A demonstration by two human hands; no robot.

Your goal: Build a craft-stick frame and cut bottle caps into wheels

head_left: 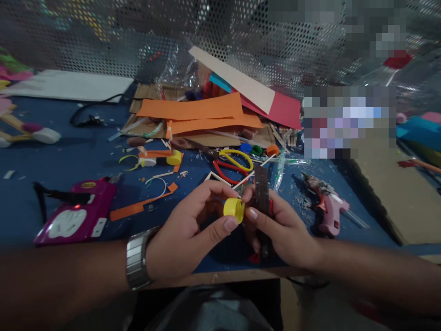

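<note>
A yellow bottle cap (234, 207) is being pinched above the blue table (51, 161) by the left hand (186, 230), while a dark blade tool (262, 197) is being gripped by the right hand (279, 227); light, rigid, probably slick, the cap is best taken by its rim.

No text, label or number can be read anywhere.

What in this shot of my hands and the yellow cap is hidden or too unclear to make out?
Head view only:
- Dark tool in the right hand: lower part hidden by the fingers, type unclear.
- Yellow cap: far side covered by the left hand.
- Two areas at upper right: pixelated.
- Items under the orange paper strips: buried.
- Glue gun cord: not visible.
</note>
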